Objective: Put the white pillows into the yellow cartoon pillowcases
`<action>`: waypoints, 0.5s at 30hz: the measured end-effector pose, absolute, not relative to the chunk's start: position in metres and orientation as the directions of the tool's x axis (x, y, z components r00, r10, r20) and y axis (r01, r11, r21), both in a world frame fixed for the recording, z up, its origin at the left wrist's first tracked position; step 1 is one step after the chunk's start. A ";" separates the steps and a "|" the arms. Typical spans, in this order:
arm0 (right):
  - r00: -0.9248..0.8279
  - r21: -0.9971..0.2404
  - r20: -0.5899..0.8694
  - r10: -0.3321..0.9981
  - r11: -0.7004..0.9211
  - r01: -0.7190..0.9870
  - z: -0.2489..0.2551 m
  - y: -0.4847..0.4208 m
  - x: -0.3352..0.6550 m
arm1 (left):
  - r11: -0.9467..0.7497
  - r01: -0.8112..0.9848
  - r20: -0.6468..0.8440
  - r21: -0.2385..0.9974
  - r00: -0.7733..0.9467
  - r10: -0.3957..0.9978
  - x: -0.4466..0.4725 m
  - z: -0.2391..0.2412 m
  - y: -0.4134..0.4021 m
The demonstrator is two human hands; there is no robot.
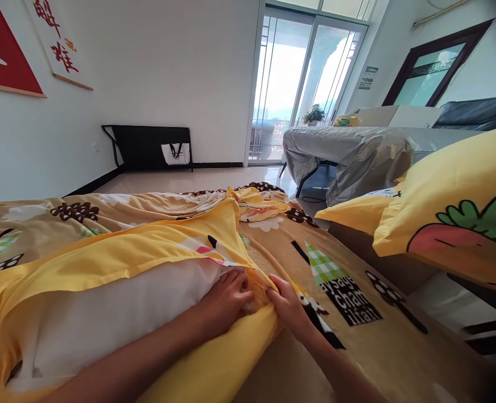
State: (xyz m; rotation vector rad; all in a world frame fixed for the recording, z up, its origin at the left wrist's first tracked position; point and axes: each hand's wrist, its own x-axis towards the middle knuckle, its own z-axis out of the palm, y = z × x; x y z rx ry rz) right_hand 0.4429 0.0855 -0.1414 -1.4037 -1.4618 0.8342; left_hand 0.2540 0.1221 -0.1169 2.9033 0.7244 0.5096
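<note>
On bed (pixel 382 358), my left hand (pixel 226 299): open, pressing pillow (pixel 117 319).
Right hand (pixel 289 308): pinching pillowcase (pixel 126 252) edge.
Pillowcase: soft, light; I'd grip the hem.

Room right of the yellow-cased white pillow (pixel 105 319)
Brown patterned fleece blanket (pixel 382 358) lies bare there; farther right, yellow carrot-print cushions (pixel 453 196) block the way.

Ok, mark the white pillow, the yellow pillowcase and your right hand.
white pillow (pixel 113 316), head view, middle of its exposed face.
yellow pillowcase (pixel 117 252), head view, flap above the pillow.
right hand (pixel 290 307), head view, back of the hand.
</note>
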 end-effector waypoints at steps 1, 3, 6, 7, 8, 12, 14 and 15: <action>0.043 -0.912 0.157 0.987 0.128 0.389 -0.139 0.086 0.444 | -0.900 0.409 0.307 0.151 0.846 0.436 0.252 -0.117 0.122; -0.011 -0.884 0.125 0.992 0.116 0.454 -0.135 0.084 0.445 | -0.930 0.354 0.322 0.099 0.873 0.367 0.249 -0.116 0.120; -0.086 -0.789 0.062 0.994 0.102 0.606 -0.130 0.080 0.445 | -0.963 0.268 0.335 0.041 0.904 0.266 0.247 -0.114 0.116; -0.082 -0.734 0.053 0.995 0.095 0.672 -0.130 0.079 0.445 | -0.972 0.236 0.335 0.012 0.915 0.226 0.248 -0.112 0.115; -0.058 -0.670 0.049 0.997 0.076 0.738 -0.131 0.078 0.444 | -0.980 0.196 0.331 -0.029 0.927 0.175 0.249 -0.109 0.113; 0.059 -0.490 0.055 0.997 -0.024 0.871 -0.137 0.078 0.440 | -0.984 0.009 0.279 -0.176 0.959 -0.041 0.269 -0.089 0.105; 0.058 -0.500 0.072 0.996 -0.015 0.866 -0.140 0.079 0.441 | -0.994 -0.024 0.207 -0.104 0.977 -0.045 0.285 -0.078 0.103; 0.053 -0.525 0.091 0.994 0.002 0.851 -0.142 0.079 0.442 | -0.999 -0.003 0.157 -0.035 0.988 -0.008 0.292 -0.072 0.103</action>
